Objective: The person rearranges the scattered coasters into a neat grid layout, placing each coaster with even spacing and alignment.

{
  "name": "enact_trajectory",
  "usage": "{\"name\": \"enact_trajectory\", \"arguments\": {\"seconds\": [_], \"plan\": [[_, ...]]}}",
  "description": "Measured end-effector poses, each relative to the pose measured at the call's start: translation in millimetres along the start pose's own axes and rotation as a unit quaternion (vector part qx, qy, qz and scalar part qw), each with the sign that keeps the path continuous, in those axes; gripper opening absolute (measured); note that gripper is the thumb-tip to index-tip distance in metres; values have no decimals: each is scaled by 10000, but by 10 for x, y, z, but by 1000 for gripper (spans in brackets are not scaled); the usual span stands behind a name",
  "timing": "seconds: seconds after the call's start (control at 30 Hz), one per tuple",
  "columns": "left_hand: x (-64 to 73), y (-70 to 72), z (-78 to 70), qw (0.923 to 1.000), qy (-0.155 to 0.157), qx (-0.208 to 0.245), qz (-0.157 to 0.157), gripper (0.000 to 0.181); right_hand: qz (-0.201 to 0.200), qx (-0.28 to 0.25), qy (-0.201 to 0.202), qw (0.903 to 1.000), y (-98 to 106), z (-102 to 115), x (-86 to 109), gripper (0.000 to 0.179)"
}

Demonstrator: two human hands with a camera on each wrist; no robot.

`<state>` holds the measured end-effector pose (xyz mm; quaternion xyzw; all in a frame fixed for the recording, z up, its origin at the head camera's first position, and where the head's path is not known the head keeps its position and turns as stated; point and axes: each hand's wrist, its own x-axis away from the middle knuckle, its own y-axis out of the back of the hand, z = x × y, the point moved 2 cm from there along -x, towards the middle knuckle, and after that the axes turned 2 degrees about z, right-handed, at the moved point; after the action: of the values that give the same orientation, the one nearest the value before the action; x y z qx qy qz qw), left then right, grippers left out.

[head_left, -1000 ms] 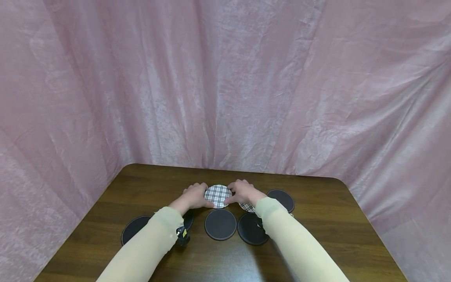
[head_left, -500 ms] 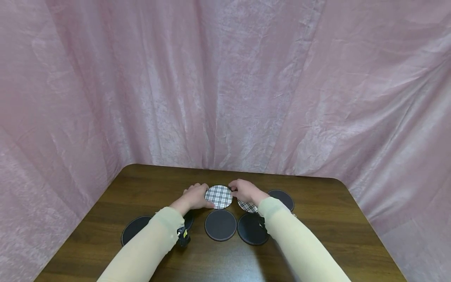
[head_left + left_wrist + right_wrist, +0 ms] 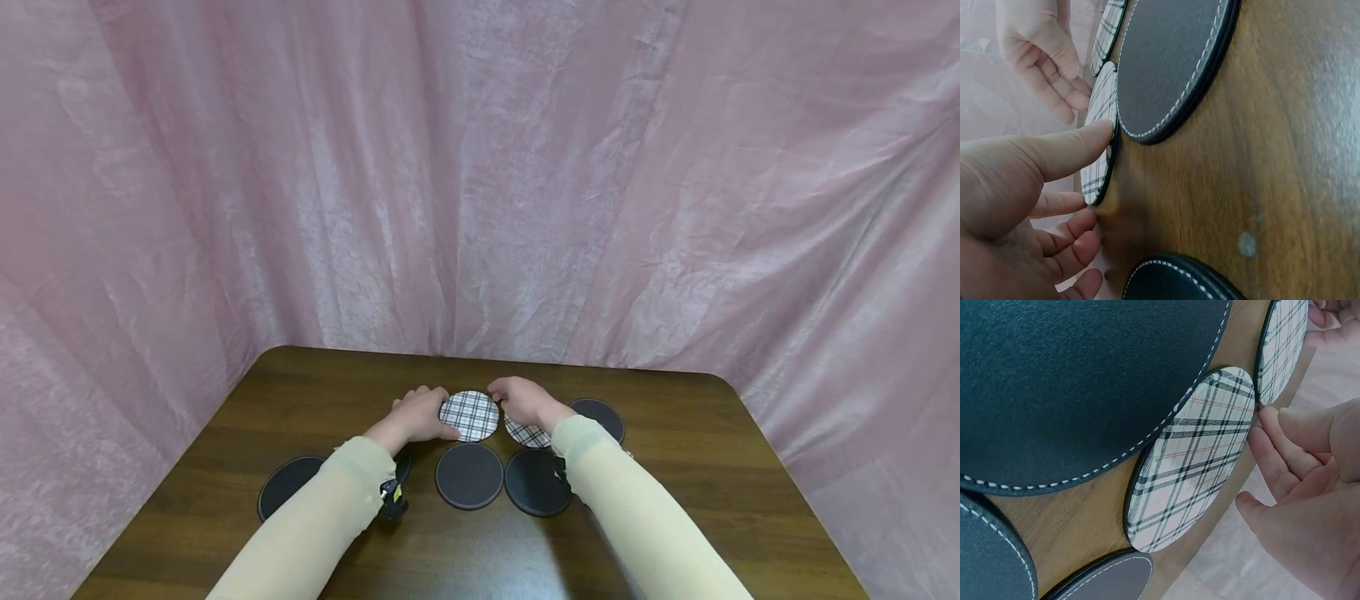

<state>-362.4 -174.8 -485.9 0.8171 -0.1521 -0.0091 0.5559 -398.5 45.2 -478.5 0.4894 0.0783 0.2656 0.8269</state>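
Plaid coaster [image 3: 469, 416] (of 2) slid | dark coasters [image 3: 469, 477]: 5 | left fingers [image 3: 1063, 203] pinching it | right fingers [image 3: 1274, 464] released

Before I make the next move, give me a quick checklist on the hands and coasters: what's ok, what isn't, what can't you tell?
1. Left hand on the left plaid coaster: ok, thumb and index finger at its edge.
2. Right hand touching that coaster: cannot tell; it is close to the edge.
3. Right plaid coaster not overlapping the left one: ok.
4. Centre dark coaster fully visible in the head view: ok.
5. Far-left dark coaster fully visible there: not ok, the left sleeve covers part.
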Motion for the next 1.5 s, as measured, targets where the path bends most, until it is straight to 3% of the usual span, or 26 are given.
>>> {"name": "enact_trajectory", "arguments": {"seconds": [0.37, 0.77, 0.93, 1.13, 1.5], "plan": [[39, -14, -40, 9999, 76, -100, 29, 75, -27, 164, -38, 9999, -17, 31, 18, 39], [96, -35, 28, 10000, 63, -1, -22, 82, -123, 515, 120, 9985, -79, 80, 26, 38], [207, 53, 129, 9999, -57, 103, -111, 89, -478, 1001, 366, 9932, -142, 143, 44, 40], [390, 203, 294, 9994, -129, 107, -291, 88, -718, 1397, 409, 9867, -171, 379, 79, 48], [820, 267, 555, 9987, -113, -105, -487, 89, -361, 1721, 892, 9804, -442, 902, 185, 66]]}}
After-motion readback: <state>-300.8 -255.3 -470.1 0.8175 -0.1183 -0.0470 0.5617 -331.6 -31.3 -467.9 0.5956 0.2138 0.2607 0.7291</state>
